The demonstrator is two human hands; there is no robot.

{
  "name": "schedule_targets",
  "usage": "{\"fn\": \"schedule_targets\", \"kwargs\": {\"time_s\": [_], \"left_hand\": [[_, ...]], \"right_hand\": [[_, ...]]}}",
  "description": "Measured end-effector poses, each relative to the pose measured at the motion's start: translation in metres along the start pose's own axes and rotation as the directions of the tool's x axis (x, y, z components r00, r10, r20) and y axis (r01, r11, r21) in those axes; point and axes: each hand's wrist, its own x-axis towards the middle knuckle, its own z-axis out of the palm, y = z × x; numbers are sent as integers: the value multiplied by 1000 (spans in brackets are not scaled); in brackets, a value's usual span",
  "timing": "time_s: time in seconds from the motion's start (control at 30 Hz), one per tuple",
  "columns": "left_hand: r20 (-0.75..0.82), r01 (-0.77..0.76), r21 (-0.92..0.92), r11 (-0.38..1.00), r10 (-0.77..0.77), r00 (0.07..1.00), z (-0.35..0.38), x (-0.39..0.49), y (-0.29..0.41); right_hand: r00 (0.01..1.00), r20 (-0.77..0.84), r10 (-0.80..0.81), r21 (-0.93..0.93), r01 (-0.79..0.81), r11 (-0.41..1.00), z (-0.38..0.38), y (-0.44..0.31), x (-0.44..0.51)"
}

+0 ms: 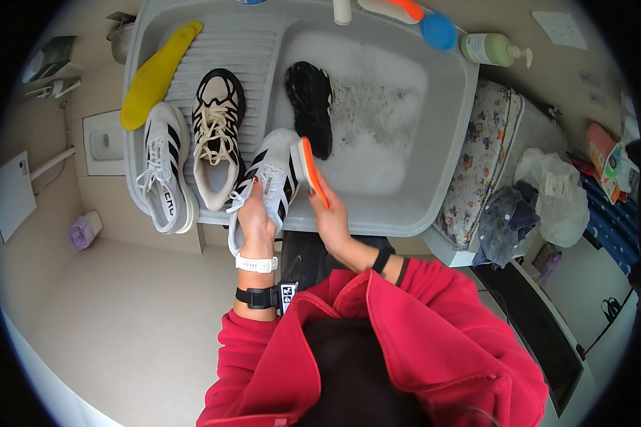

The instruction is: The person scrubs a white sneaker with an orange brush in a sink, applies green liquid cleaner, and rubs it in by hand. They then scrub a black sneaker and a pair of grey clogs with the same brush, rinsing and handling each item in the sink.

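Observation:
My left hand point(257, 219) grips a white running shoe point(279, 149) with black stripes across its laced upper, above the sink's front edge. An orange-backed scrubbing brush point(313, 173) is in my right hand point(328, 216), its bristle side against the shoe's side near the toe. To the left, a matching white shoe point(165, 165) and a cream-and-black sneaker point(217, 133) rest on the ribbed washboard point(256, 64). Beyond them lies a yellow insole point(160, 77). A dark wet shoe point(311, 109) sits in the basin among suds, close to the held shoe's toe.
The grey laundry sink point(395, 227) has a tap spout point(342, 12) at its far side. A blue round item point(438, 32) and a green pump bottle point(489, 49) stand at the far right rim. A flower-patterned covered appliance point(478, 160) bearing cloths point(507, 219) adjoins the sink's right.

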Motion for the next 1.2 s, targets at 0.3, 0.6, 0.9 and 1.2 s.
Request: {"fn": "schedule_targets", "kwargs": {"time_s": [0.3,0.6,0.9,1.2], "left_hand": [[86,-18,-25,1000,20,996,-8,11,-6],[65,-1,-62,998,5,998,-12,21,-12],[-3,-3,11,1000,3,1000,-2,11,-5],[44,30,-69,997,-27,999,-7,11,-5]], "right_hand": [[893,449,36,-745,351,567,-48,-95,93],[771,637,-11,-767,636,83,-31,-122,95],[764,645,-15,-763,644,51,-30,-143,109],[916,397,58,-827,329,455,-59,-128,143]]}}
